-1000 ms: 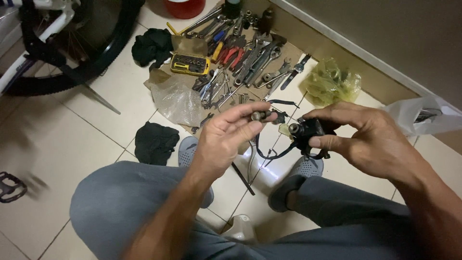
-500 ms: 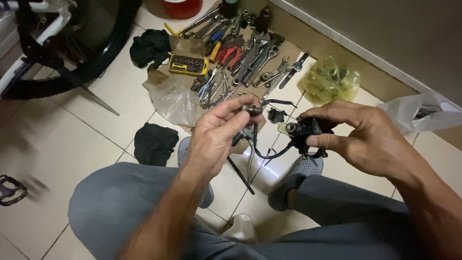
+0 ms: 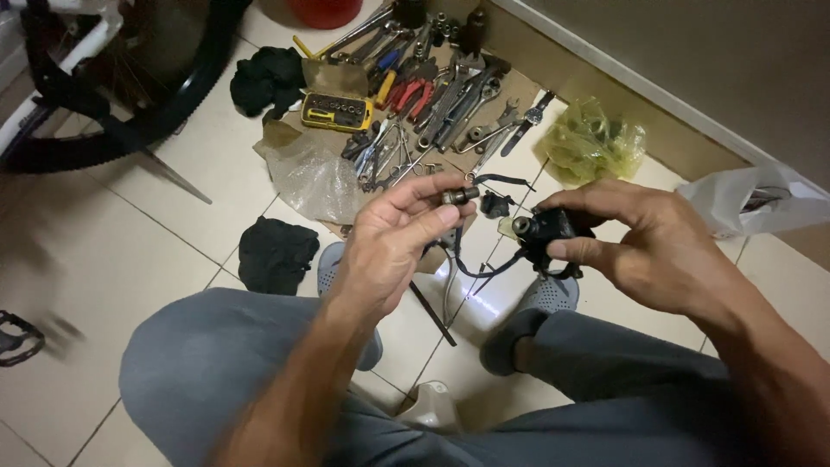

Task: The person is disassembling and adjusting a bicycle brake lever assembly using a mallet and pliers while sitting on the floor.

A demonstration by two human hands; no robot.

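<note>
My left hand (image 3: 393,238) pinches a small metal cylinder part (image 3: 458,195) between thumb and fingertips, held up above my knees. My right hand (image 3: 644,246) grips a black bike brake part (image 3: 546,229) with a round port facing the left hand; a thin black hose (image 3: 484,268) loops down from it. The metal part and the black part sit a short gap apart. A small black piece (image 3: 495,204) lies on the floor behind them.
Wrenches and pliers (image 3: 441,95) are spread on cardboard ahead, with a yellow bit case (image 3: 337,111), clear plastic bag (image 3: 311,177), yellow-green bag (image 3: 592,138) and white bag (image 3: 752,203). Black rags (image 3: 275,252) lie left. A bicycle wheel (image 3: 112,130) stands far left, a pedal (image 3: 17,337) beside it.
My left hand has drawn the small metal part away from the black brake part, leaving a gap; the right hand has kept its grip and shifted slightly.
</note>
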